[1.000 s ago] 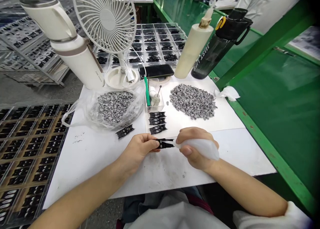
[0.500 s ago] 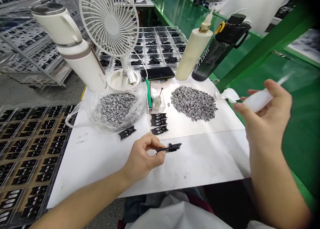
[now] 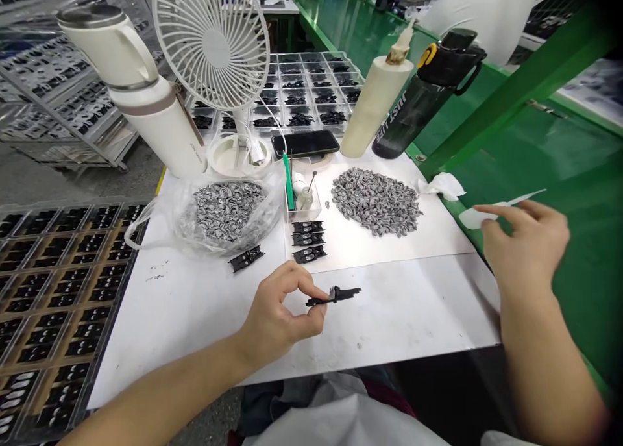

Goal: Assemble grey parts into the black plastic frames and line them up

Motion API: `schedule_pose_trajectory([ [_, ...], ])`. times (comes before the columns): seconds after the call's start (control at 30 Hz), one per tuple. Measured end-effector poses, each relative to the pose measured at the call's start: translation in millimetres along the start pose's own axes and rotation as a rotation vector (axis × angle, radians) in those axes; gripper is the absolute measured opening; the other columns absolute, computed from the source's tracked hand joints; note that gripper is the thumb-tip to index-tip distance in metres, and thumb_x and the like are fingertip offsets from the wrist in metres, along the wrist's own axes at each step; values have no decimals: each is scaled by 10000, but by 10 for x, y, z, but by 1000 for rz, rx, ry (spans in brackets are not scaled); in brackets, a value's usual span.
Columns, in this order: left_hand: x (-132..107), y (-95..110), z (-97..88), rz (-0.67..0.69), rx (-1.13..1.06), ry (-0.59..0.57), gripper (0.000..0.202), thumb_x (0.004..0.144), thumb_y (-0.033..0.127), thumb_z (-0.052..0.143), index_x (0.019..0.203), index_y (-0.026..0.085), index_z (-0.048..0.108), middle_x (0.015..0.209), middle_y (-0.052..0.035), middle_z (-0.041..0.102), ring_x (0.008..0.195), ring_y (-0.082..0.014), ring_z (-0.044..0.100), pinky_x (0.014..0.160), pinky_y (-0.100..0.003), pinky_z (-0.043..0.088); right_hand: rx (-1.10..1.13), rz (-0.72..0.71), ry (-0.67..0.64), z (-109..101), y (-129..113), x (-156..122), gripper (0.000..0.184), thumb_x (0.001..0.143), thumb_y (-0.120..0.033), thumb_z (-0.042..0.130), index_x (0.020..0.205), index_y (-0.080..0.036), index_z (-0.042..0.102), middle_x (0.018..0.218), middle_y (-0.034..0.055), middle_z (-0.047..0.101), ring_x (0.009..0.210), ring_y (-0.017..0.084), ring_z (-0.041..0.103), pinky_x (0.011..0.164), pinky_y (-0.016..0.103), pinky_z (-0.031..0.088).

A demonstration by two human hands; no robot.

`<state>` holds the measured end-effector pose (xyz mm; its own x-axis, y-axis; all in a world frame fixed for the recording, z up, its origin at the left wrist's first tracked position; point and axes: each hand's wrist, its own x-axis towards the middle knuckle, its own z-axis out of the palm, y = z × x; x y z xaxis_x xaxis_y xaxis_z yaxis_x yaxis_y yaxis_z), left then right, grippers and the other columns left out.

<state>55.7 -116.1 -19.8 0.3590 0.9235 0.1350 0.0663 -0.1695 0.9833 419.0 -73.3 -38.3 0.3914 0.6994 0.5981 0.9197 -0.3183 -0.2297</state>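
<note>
My left hand (image 3: 285,313), above the white tabletop (image 3: 389,316), pinches a small black plastic part (image 3: 346,294) between thumb and forefinger. The part is seen nearly edge-on, its free end pointing right. Off to the right, my right hand (image 3: 529,248) grips a small white squeeze bottle with a long thin nozzle (image 3: 472,219); the nozzle points up and right. Three similar black parts (image 3: 308,239) lie in a column beyond my left hand, and another black part (image 3: 246,259) lies left of them. A pile of small grey pieces (image 3: 377,201) rests on white paper.
A plastic bag of grey pieces (image 3: 228,210), a small clear box with tools (image 3: 315,207), a fan (image 3: 215,49), a white flask (image 3: 150,121), a phone (image 3: 306,143) and two bottles (image 3: 377,105) (image 3: 418,99) stand around. Compartment trays (image 3: 63,303) lie left. Crumpled tissue (image 3: 445,185) sits at the right edge.
My right hand has turned over, back now upward, and dropped slightly; the bottle now lies flatter. My left hand has shifted slightly right with the black part, which is tilted differently.
</note>
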Motion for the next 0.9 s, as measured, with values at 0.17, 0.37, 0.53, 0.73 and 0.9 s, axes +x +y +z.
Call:
schedule_pose_trajectory([
  [0.17, -18, 13, 20, 54, 15, 1, 178, 628, 32, 602, 728, 179, 593, 748, 8, 488, 693, -97, 489, 667, -227, 395, 693, -292, -376, -520, -773, -411, 217, 795, -224, 522, 1007, -229, 567, 993, 88, 587, 955, 200, 547, 805, 336, 451],
  [0.37, -1, 6, 10, -96, -98, -74, 104, 672, 104, 607, 748, 173, 594, 762, 0, 498, 730, -108, 490, 704, -234, 393, 951, -503, -984, -697, -1394, -756, 170, 763, -243, 593, 921, -211, 541, 844, 22, 620, 762, 135, 585, 679, 251, 486],
  [0.53, 74, -16, -26, -411, -348, -198, 128, 673, 217, 640, 749, 149, 563, 714, 2, 518, 665, -99, 475, 622, -221, 381, 941, -286, -1076, -635, -1455, -745, 120, 778, -293, 571, 847, -195, 586, 762, 14, 625, 692, 130, 585, 638, 245, 476],
  [0.73, 103, -37, -32, -625, -521, -233, 184, 629, 213, 683, 759, 141, 574, 691, 11, 542, 648, -84, 471, 619, -207, 350, 965, -278, -1080, -604, -1439, -757, 111, 770, -284, 579, 837, -197, 598, 770, 13, 630, 706, 133, 589, 636, 243, 474],
  [0.9, 110, -41, -31, -596, -530, -247, 178, 628, 211, 686, 756, 139, 584, 697, 12, 541, 654, -86, 472, 622, -209, 342, 1014, -340, -1016, -573, -1404, -776, 90, 776, -250, 574, 836, -188, 598, 776, 23, 633, 705, 134, 590, 615, 237, 471],
])
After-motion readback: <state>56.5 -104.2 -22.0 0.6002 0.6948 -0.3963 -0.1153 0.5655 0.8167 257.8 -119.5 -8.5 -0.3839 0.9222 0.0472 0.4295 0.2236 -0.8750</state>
